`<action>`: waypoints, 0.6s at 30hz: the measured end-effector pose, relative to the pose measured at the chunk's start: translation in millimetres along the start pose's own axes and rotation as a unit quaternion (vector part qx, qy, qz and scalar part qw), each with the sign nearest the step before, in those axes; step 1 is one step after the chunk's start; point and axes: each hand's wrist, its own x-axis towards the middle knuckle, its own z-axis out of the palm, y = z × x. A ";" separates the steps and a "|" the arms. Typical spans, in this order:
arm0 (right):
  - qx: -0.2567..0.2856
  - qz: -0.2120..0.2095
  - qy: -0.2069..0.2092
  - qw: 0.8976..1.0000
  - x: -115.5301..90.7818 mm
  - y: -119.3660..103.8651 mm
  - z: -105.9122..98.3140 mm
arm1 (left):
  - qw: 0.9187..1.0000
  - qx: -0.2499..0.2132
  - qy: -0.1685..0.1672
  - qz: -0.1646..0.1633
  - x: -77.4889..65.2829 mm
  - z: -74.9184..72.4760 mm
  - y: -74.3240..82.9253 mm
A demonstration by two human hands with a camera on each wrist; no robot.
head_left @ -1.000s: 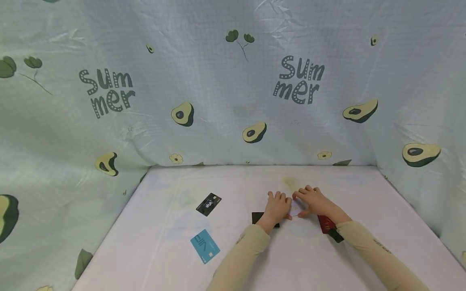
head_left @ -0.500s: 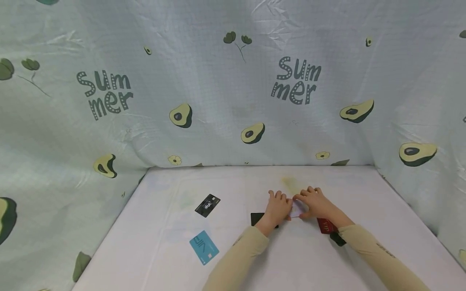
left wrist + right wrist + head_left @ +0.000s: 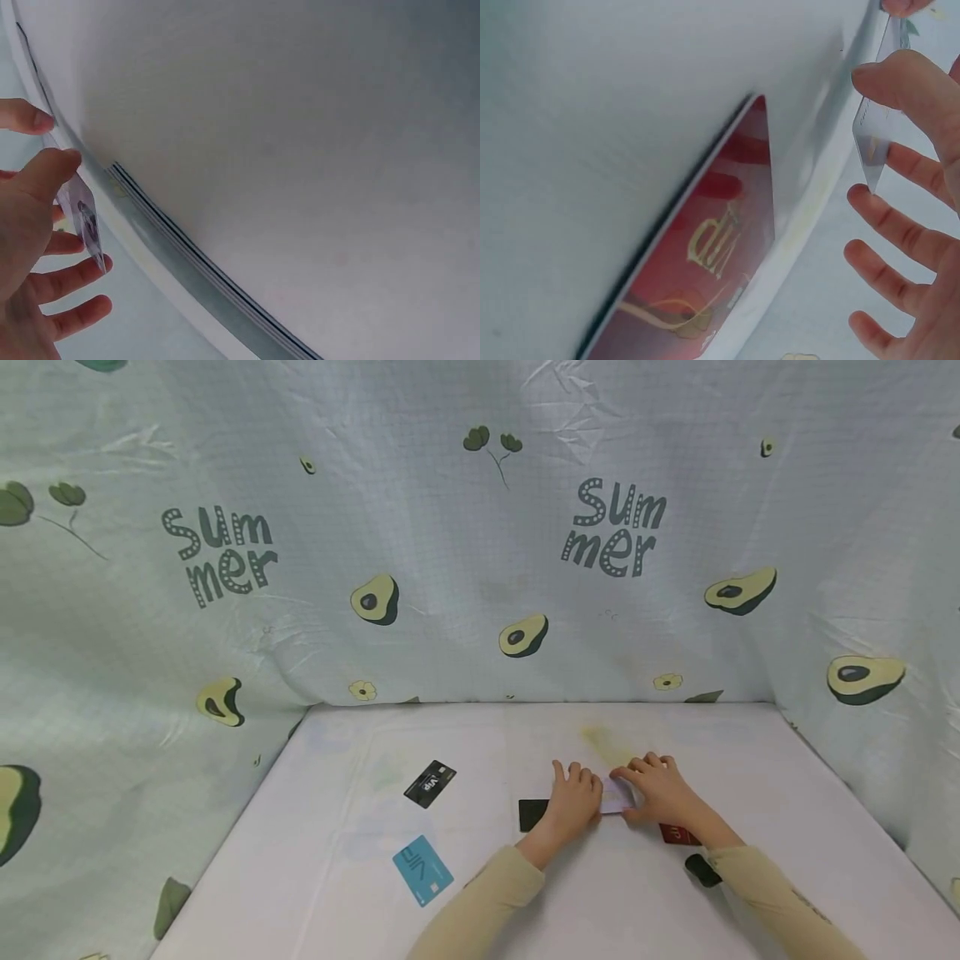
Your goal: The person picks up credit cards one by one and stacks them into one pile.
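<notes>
A pale lilac card (image 3: 618, 796) is held between both hands above the white table. My left hand (image 3: 576, 795) pinches its left end; in the left wrist view the thumb (image 3: 56, 169) presses on one face of the card (image 3: 84, 217), with fingers behind it. The right end is pinched by my right hand (image 3: 658, 791), whose thumb (image 3: 892, 75) lies on the card (image 3: 871, 146) in the right wrist view while the lower fingers are spread. A black card (image 3: 532, 815) lies just left of my left hand. Under my right wrist lies a red card (image 3: 677, 835), partly covered.
On the table's left side lie a black VIP card (image 3: 430, 783) and a blue card (image 3: 423, 870). A small black device (image 3: 702, 870) sits by the right cuff. Behind the table (image 3: 360, 893) hangs a curtain (image 3: 450, 527) with avocado prints.
Both hands have come slightly nearer with the lilac card, and the right hand has shifted right. More of the card shows between them. The small black device moved along with the right arm.
</notes>
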 end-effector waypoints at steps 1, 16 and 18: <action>0.001 0.004 0.003 1.000 -1.1 -0.4 -0.7 | 1.000 0.000 0.012 -0.001 -0.7 -0.3 -1.0; 0.028 0.022 0.069 0.997 -6.3 -11.7 -12.2 | 0.995 -0.017 0.094 -0.017 -11.2 -9.9 -16.7; 0.025 0.014 0.077 0.997 -6.9 -12.8 -12.3 | 0.995 -0.013 0.098 -0.015 -13.6 -10.3 -17.4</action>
